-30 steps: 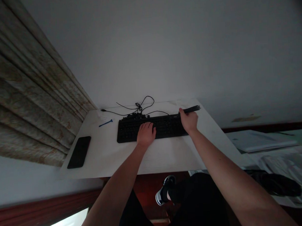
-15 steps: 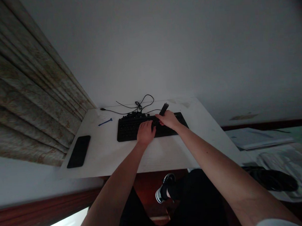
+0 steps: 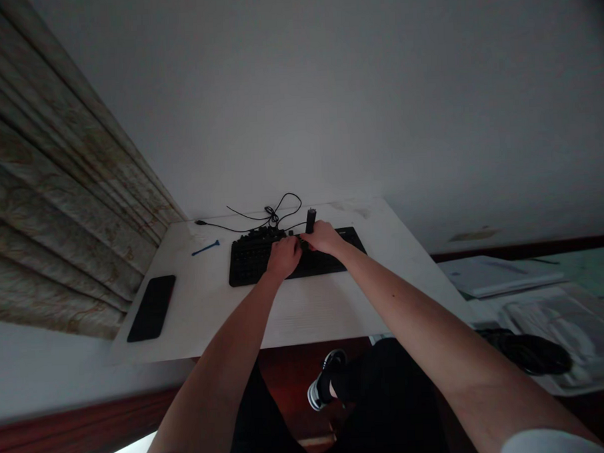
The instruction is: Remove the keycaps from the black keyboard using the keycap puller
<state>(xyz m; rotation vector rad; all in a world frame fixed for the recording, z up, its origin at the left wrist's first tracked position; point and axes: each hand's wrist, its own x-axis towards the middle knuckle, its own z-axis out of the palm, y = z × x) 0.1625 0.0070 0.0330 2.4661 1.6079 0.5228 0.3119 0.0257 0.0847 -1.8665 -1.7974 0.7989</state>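
A black keyboard point(image 3: 248, 263) lies on the white desk, with a heap of small black pieces like loose keycaps point(image 3: 259, 234) along its back left edge. My right hand point(image 3: 324, 237) is closed round a dark stick-shaped tool point(image 3: 310, 219), which stands nearly upright over the middle of the keyboard; its lower end is hidden. Just left of it, my left hand point(image 3: 284, 255) is over the keys with fingers curled together, close to the tool's lower end. Whatever those fingers hold, if anything, cannot be made out.
A thin black cable point(image 3: 272, 218) is coiled behind the keyboard. To the left lie a small blue tool point(image 3: 205, 248) and a black phone point(image 3: 152, 309). Curtains point(image 3: 54, 177) hang at the left. Papers point(image 3: 499, 275) and a dark bundle point(image 3: 532, 353) are on a surface at the right.
My right hand has moved left with the dark tool, which now stands more upright. The fingers of my left hand, spread flat before, are now curled in near the tool.
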